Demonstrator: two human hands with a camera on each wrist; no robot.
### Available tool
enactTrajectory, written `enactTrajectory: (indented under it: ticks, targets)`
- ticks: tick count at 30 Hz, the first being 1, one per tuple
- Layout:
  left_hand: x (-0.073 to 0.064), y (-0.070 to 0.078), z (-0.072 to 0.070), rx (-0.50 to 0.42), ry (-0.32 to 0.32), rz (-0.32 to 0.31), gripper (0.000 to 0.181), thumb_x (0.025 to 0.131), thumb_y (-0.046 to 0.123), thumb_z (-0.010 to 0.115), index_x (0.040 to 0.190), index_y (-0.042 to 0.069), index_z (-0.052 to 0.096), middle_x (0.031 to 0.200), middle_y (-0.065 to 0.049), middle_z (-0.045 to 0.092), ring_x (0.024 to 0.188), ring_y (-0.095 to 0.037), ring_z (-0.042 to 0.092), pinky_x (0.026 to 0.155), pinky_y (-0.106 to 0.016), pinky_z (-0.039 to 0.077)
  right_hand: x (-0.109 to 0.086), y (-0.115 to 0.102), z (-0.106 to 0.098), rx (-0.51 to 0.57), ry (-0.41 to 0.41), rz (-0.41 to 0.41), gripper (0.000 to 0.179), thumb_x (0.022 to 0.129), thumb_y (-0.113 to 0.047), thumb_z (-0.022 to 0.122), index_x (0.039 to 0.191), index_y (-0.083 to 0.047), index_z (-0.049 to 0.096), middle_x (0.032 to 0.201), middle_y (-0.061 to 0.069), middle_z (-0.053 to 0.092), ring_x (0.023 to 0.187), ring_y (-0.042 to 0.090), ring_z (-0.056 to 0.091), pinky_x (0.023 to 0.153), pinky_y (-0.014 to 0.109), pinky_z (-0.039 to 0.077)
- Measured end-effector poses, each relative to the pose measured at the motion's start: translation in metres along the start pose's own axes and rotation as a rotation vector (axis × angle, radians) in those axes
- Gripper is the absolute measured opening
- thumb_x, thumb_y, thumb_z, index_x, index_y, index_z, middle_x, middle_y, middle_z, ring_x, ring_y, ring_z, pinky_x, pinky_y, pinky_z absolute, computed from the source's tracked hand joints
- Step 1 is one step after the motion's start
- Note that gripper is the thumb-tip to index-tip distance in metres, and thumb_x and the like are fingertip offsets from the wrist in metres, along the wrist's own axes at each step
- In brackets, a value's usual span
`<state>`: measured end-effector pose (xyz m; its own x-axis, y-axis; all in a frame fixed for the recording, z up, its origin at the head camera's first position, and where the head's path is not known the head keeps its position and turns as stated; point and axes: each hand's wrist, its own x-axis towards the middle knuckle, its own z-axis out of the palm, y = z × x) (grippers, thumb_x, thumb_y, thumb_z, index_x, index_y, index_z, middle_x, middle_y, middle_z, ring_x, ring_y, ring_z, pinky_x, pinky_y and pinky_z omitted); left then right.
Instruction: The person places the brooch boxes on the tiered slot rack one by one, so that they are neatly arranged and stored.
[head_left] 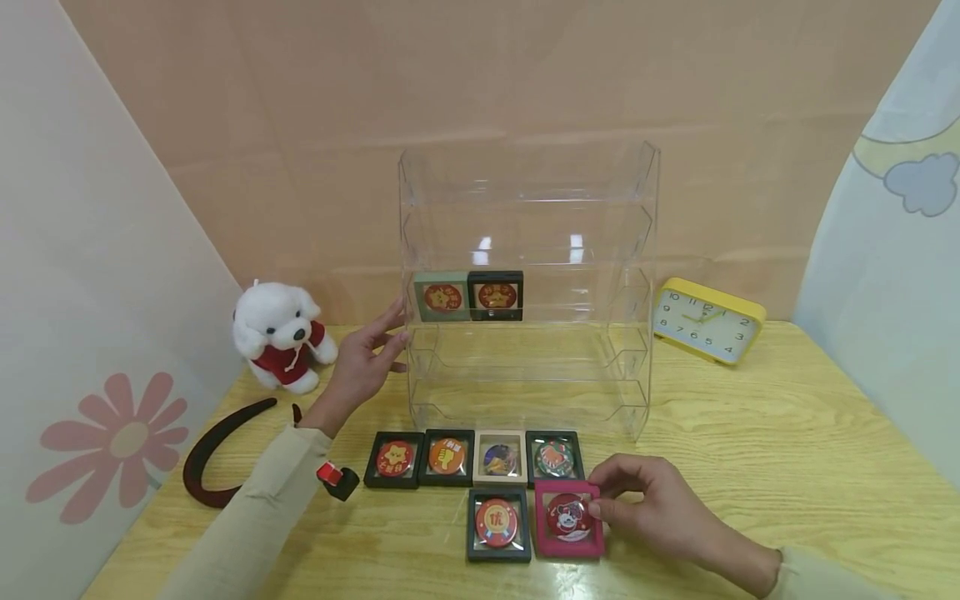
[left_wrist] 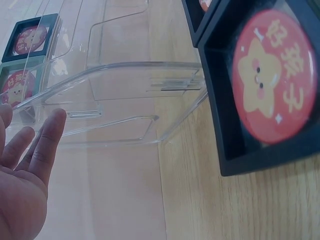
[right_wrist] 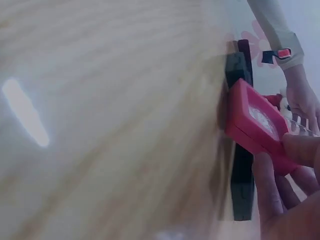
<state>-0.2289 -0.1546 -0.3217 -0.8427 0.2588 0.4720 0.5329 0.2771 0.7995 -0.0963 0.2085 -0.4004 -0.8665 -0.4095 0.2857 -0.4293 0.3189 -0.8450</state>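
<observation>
My right hand pinches the right edge of a magenta display frame with a red badge inside. In the right wrist view the frame is tilted up off the wooden surface, thumb on its face. At the left side of a clear acrylic tiered rack, my left hand has its fingers extended against the side panel. A green-framed badge and a black-framed badge stand side by side on the rack's middle tier, at its left. Left of the magenta one lies a dark-framed badge.
Before the rack runs a row of framed badges: one with a star, one orange, one cream-framed, one green-patterned. A white plush dog and dark curved band are left; a yellow clock is right.
</observation>
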Motion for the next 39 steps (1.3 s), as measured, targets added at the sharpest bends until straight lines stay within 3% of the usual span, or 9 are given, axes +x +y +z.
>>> enactTrajectory:
  ticks: [2,6,11,16,31,39]
  targets:
    - [0.0,0.0,0.0,0.003,-0.001,0.0,0.05,0.095,-0.003,0.053,0.143,0.0,0.038,0.129,-0.027,0.051,0.101,-0.042,0.059,0.06,-0.046,0.057,0.003,-0.003,-0.003,-0.005,0.018,-0.023,0.015,0.08,-0.004,0.075,0.093,-0.01,0.068,0.086,0.0,0.068,0.076,0.015,0.064,0.066,0.029,0.056]
    - [0.0,-0.001,0.0,0.01,-0.001,-0.005,0.05,0.095,-0.003,0.053,0.143,0.0,0.038,0.129,-0.027,0.051,0.101,-0.042,0.059,0.061,-0.045,0.058,0.013,-0.013,-0.015,0.026,0.054,0.005,0.015,0.081,-0.004,0.074,0.094,-0.008,0.069,0.088,0.005,0.068,0.08,0.016,0.064,0.064,0.032,0.058]
    - [0.0,0.0,0.001,0.011,-0.001,-0.007,0.05,0.095,-0.003,0.053,0.143,0.0,0.038,0.129,-0.027,0.051,0.101,-0.041,0.059,0.061,-0.043,0.058,0.029,-0.026,-0.037,0.007,0.158,0.05,0.014,0.082,-0.003,0.073,0.095,-0.005,0.07,0.09,0.006,0.068,0.082,0.016,0.064,0.062,0.034,0.059]
    - [0.0,0.001,0.002,0.002,-0.003,-0.014,0.05,0.095,-0.003,0.053,0.143,0.001,0.038,0.13,-0.027,0.051,0.101,-0.041,0.059,0.061,-0.043,0.058,0.044,-0.033,-0.057,-0.024,0.268,0.041,0.016,0.083,-0.001,0.072,0.099,0.0,0.069,0.091,0.008,0.068,0.079,0.018,0.066,0.061,0.033,0.059]
    - [-0.002,-0.001,0.0,-0.013,0.006,-0.024,0.051,0.095,-0.003,0.053,0.143,0.001,0.039,0.129,-0.027,0.051,0.102,-0.042,0.058,0.063,-0.055,0.055,0.091,-0.04,-0.088,0.025,0.425,-0.046,0.024,0.086,-0.002,0.069,0.107,0.008,0.063,0.094,0.007,0.068,0.083,0.017,0.065,0.067,0.032,0.058]
    - [-0.002,-0.001,0.0,-0.005,0.017,-0.012,0.05,0.094,-0.004,0.054,0.142,0.001,0.04,0.128,-0.027,0.052,0.1,-0.042,0.059,0.062,-0.051,0.056,0.119,-0.052,-0.098,0.035,0.488,-0.106,0.026,0.086,-0.003,0.07,0.11,0.007,0.065,0.097,0.009,0.067,0.085,0.02,0.063,0.067,0.03,0.058]
